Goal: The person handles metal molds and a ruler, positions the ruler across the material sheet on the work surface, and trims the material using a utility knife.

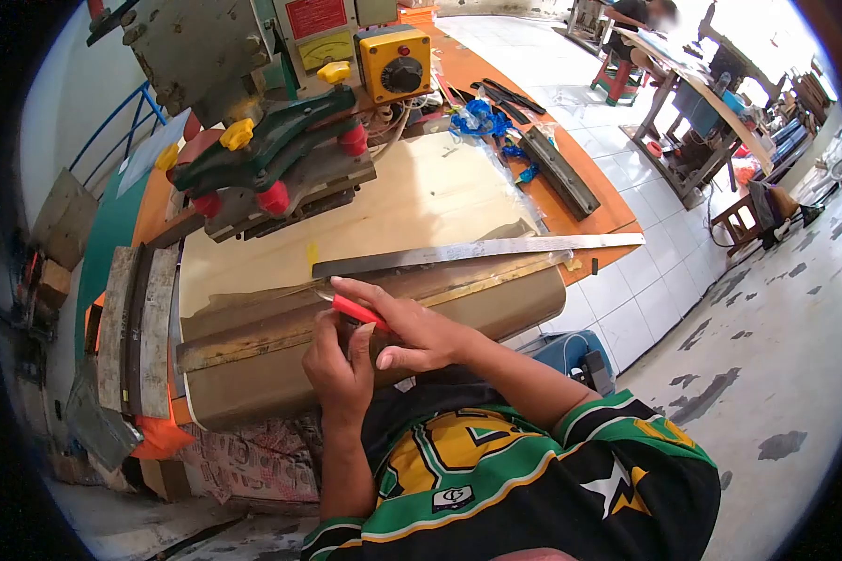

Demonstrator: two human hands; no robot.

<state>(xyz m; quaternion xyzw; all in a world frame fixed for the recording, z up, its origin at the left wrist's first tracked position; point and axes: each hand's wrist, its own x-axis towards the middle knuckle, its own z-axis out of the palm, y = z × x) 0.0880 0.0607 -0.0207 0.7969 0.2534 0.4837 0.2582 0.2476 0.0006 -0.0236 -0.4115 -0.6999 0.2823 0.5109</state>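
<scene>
The short-sleeved jersey [524, 481] is black, green, yellow and white.

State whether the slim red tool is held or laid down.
Held: the slim red tool sits between the bare left hand and bare right hand; which grips it, I cannot tell.

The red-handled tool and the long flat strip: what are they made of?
Red-handled tool: probably plastic-handled, being evenly bright red; its pale tip may be metal.
Long flat strip: likely bare metal, perhaps steel, given its silvery-grey sheen and thin, straight edges.
</scene>
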